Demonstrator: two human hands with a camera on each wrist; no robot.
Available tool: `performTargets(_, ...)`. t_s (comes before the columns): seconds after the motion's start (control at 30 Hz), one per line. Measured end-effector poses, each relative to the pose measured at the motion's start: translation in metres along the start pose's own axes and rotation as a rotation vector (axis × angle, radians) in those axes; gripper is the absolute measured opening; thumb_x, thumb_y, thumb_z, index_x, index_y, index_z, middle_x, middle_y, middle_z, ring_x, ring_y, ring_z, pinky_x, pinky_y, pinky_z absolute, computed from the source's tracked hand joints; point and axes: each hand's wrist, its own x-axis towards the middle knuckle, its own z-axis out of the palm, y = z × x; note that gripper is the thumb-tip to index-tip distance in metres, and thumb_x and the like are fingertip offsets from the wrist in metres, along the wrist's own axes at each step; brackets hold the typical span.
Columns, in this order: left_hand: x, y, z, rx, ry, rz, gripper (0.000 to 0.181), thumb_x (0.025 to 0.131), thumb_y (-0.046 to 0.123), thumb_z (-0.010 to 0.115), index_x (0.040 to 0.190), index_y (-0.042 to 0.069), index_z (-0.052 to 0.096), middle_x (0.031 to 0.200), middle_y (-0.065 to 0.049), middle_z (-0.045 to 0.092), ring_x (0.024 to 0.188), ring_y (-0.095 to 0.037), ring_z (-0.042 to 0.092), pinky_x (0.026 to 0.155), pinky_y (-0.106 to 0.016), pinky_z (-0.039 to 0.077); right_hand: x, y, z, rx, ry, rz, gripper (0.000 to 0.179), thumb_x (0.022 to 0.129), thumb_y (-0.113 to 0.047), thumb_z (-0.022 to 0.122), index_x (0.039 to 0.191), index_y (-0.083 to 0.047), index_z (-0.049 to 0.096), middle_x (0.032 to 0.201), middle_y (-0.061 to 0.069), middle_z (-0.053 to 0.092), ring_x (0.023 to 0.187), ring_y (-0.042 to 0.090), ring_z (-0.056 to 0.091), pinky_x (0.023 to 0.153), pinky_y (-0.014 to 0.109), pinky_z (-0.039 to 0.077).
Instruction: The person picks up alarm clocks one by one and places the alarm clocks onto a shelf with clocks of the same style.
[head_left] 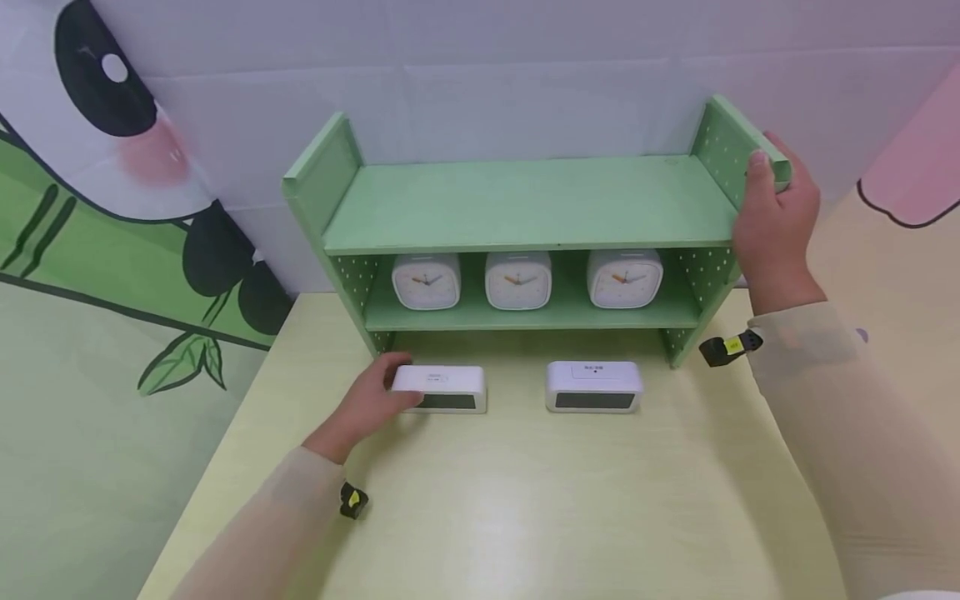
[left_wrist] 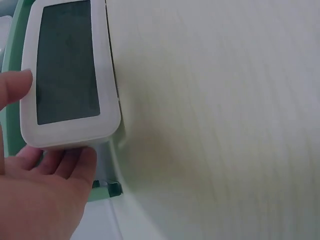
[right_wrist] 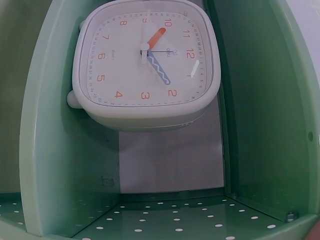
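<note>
My left hand (head_left: 370, 398) holds the left end of a white digital clock (head_left: 457, 379) on the table, thumb at its front and fingers round its end. In the left wrist view the dark display of this digital clock (left_wrist: 70, 65) faces the camera. At the upper right, my right hand (head_left: 780, 212) grips the top of the right side panel of a green shelf (head_left: 525, 204), thumb on the edge. A second white digital clock (head_left: 594, 386) lies to the right of the first. Three white alarm clocks (head_left: 518, 281) stand on the lower board; the right wrist view shows one alarm clock (right_wrist: 145, 60) close up.
The shelf stands at the back of the pale wooden table (head_left: 510, 492), against a light wall covering (head_left: 525, 100). Its side panels are perforated. A cartoon print (head_left: 112, 192) covers the left wall. Black straps with yellow tags hang at both sleeves.
</note>
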Motion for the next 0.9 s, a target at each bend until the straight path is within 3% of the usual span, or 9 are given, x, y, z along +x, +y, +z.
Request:
performTargets(0.13,0.002,-0.007,0.000,-0.044,-0.017,-0.020,0.066,0.090,0.014,0.075,0.148,0.007,0.047,0.147,-0.019,0.050,0.127,-0.035,0.052,0.104,-0.049,0.045,0.001,0.000,-0.001,0.001,-0.010,-0.008,0.046,0.110,-0.034,0.044,0.155,-0.023,0.047,0.143,0.005,0.057,0.116,0.015,0.061,0.093,0.026,0.053)
performTargets(0.4,0.010,-0.018,0.001,-0.138,-0.064,-0.002,0.065,0.090,0.012,0.077,0.148,0.006,0.048,0.146,-0.023,0.051,0.128,-0.037,0.053,0.100,-0.046,0.047,-0.001,-0.003,-0.005,0.010,0.001,0.001,0.046,0.110,-0.032,0.044,0.155,-0.022,0.047,0.144,0.006,0.057,0.119,0.015,0.061,0.098,0.028,0.051)
performTargets(0.73,0.010,-0.024,0.001,-0.195,-0.060,-0.032,0.059,0.091,0.008,0.077,0.144,0.006,0.051,0.146,-0.021,0.051,0.125,-0.035,0.052,0.093,-0.038,0.049,-0.001,-0.001,-0.001,0.001,0.014,-0.045,0.045,0.110,-0.030,0.043,0.154,-0.019,0.049,0.137,0.004,0.059,0.112,0.014,0.061,0.093,0.027,0.051)
performTargets(0.9,0.010,-0.026,0.002,-0.209,-0.051,-0.046,0.059,0.092,0.008,0.076,0.145,0.009,0.051,0.148,-0.019,0.050,0.127,-0.034,0.051,0.095,-0.039,0.049,0.001,0.002,-0.001,0.011,0.014,-0.046,0.045,0.110,-0.030,0.044,0.154,-0.020,0.049,0.137,0.005,0.059,0.112,0.014,0.061,0.093,0.027,0.051)
